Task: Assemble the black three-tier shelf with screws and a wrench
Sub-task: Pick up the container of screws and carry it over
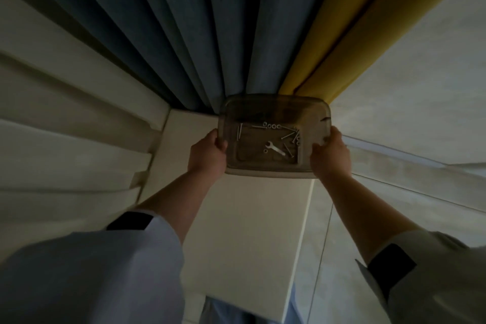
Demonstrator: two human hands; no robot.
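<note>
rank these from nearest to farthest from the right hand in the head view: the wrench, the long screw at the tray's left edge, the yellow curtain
1. wrench, in the tray, just left of the right hand
2. long screw, on the tray's far left side, by the left hand
3. yellow curtain, beyond the tray, up and behind

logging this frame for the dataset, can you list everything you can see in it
tray: one, clear brownish plastic, held up at centre frame
wrench: one, silver, lying in the tray
screws: several, silver, scattered in the tray; exact count unclear
nuts: a few, silver, in a row near the tray's far side
curtains: blue-grey, with a yellow one to the right, behind the tray
white surface: one, below the tray
sleeves: two, pale, bottom corners
left hand: fingers grip the tray's left edge
right hand: fingers grip the tray's right edge
</note>
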